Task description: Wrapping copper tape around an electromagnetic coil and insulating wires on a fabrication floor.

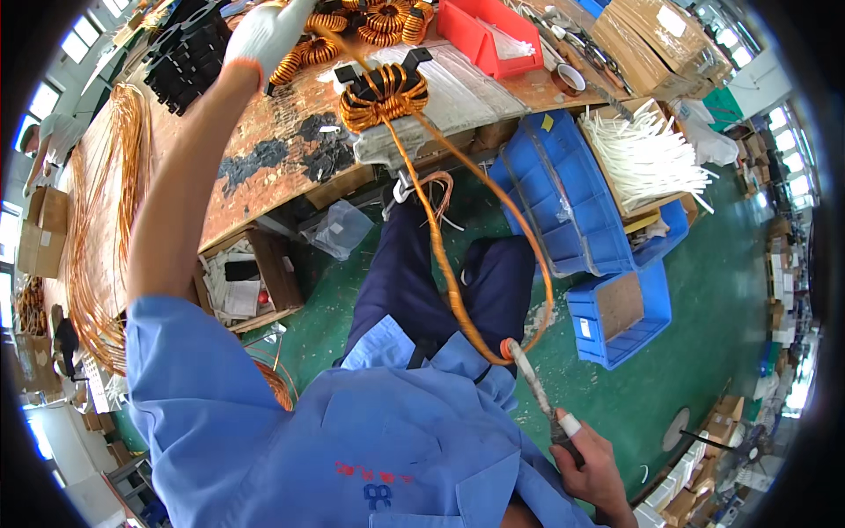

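Observation:
A toroidal coil [385, 95] wound with copper wire on a black core stands at the bench edge, in a black holder. My right hand [588, 459], a white wrap on one finger, grips the dark handle of a rod-like pulling tool [531, 374]. Its far end meets a long loop of copper wire [440, 251] that hangs from the coil over my lap. At the bench's far side my left hand [268, 40], in a white glove with an orange cuff, is closed on a blurred copper wire coming off the coil. Its fingertips are partly cut off by the picture's top.
Finished coils [384, 22] and black plastic parts [185, 62] lie at the back, beside a red bin [493, 40]. Long copper wires [123, 194] drape over the bench's left end. White tubes [642, 154] fill a box above blue crates [559, 194] at right.

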A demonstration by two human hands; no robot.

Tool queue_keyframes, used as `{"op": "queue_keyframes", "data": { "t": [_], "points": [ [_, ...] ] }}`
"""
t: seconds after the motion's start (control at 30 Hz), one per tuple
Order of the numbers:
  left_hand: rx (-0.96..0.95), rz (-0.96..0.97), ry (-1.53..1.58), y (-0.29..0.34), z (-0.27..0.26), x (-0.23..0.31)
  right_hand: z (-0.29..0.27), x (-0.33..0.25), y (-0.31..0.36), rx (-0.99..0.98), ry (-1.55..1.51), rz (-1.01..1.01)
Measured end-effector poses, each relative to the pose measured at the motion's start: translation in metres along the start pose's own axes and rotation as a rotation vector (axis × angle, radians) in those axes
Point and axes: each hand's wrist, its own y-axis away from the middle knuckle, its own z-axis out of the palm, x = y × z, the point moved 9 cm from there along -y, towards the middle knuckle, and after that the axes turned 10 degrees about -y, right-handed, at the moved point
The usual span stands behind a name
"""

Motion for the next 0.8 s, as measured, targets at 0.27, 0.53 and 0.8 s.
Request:
{"op": "queue_keyframes", "data": {
  "t": [0.27,0.53,0.8],
  "points": [
    [0.129,1.5,-0.133,0.255,0.049,0.16,-0.002,0.03,0.078,-0.181,0.193,0.209],
    [0.102,0.258,1.043,0.141,0.014,0.075,-0.07,-0.041,0.043,0.638,0.484,-0.102],
    [-0.358,-0.11,1.526,0.023,0.105,0.061,0.069,-0.067,-0.207,-0.11,-0.587,0.009]
  ]
}}
